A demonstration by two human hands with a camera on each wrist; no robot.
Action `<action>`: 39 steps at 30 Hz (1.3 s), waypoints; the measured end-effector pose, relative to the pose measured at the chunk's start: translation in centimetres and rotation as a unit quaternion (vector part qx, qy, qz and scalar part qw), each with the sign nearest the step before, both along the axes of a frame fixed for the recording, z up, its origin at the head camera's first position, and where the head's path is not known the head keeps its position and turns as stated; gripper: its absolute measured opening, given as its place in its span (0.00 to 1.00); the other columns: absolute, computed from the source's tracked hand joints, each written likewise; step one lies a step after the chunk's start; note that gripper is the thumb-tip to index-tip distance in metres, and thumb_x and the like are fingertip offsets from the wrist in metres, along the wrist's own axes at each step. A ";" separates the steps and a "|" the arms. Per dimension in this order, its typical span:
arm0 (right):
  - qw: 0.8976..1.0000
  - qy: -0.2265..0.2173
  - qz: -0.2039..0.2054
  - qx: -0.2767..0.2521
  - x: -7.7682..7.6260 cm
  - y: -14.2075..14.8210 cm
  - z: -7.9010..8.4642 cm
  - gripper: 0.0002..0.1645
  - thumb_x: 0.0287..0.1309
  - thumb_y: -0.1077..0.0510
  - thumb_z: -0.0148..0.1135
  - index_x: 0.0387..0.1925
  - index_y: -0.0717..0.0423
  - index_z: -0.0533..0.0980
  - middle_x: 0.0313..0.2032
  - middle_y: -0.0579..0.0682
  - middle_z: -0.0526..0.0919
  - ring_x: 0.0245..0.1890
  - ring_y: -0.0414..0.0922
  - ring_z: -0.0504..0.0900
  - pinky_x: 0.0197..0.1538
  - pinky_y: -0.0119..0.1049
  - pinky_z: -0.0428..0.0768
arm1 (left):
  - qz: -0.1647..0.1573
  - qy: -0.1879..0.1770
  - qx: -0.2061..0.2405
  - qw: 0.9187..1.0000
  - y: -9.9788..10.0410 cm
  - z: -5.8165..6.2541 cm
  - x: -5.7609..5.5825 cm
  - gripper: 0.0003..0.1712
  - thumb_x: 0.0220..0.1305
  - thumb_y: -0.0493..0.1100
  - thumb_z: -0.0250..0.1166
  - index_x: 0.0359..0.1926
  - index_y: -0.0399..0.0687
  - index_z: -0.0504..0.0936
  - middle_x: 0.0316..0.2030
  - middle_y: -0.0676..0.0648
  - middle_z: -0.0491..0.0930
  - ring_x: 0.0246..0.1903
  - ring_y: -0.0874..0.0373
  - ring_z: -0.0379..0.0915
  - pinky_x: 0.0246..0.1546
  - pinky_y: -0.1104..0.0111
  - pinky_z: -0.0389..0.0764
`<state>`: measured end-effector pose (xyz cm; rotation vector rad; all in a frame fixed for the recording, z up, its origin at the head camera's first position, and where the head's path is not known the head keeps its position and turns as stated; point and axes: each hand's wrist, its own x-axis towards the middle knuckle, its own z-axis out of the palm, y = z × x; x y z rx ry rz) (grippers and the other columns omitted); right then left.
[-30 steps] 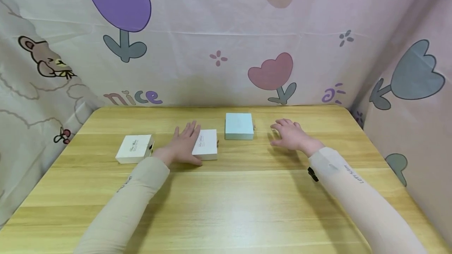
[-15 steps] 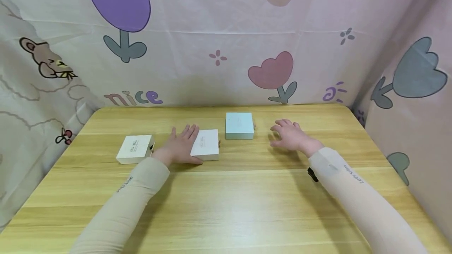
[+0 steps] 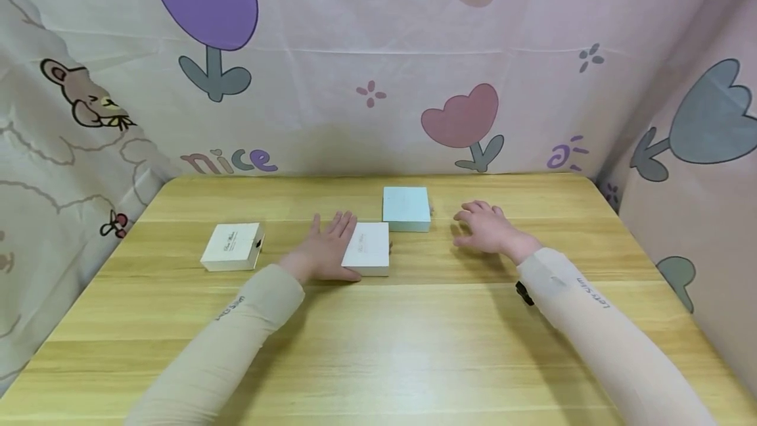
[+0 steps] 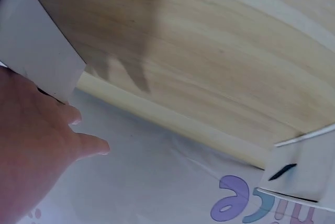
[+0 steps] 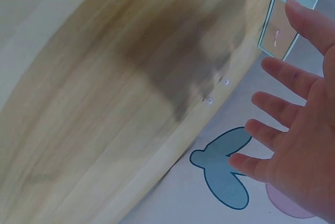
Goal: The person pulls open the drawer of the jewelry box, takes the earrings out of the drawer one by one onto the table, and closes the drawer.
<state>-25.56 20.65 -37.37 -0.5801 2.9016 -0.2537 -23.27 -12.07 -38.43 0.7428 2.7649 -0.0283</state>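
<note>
My left hand point(image 3: 326, 254) lies with straight, spread fingers against the left side of a white box point(image 3: 367, 250). Its thumb runs along the near side. In the left wrist view this white box point(image 4: 42, 41) sits at the upper left beside the hand. A light blue box point(image 3: 406, 209) stands just beyond, its near left corner close to the white one. My right hand point(image 3: 487, 229) hovers right of the blue box, fingers loosely spread and holding nothing. Two small shiny pieces point(image 5: 210, 101) lie on the table below its fingers in the right wrist view.
Another white box point(image 3: 232, 246) with a black ribbon tab stands to the left on the wooden table point(image 3: 390, 354). A printed cloth point(image 3: 331, 18) hangs behind the table's far edge and along the sides.
My left hand and the white box beside it have moved right, nearer the blue box. My right hand has stayed about where it was. The head view has shifted slightly.
</note>
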 end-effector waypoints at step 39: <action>1.000 0.006 -0.009 0.002 0.8 0.8 0.5 0.32 0.56 0.46 0.61 0.58 0.61 0.71 0.62 0.64 0.69 0.62 0.64 0.63 0.61 0.64 0.58 | -0.032 0.041 0.035 0.998 2.1 -1.8 -0.1 0.64 0.52 0.77 0.53 0.73 0.38 0.39 0.73 0.39 0.44 0.73 0.46 0.36 0.69 0.42 0.40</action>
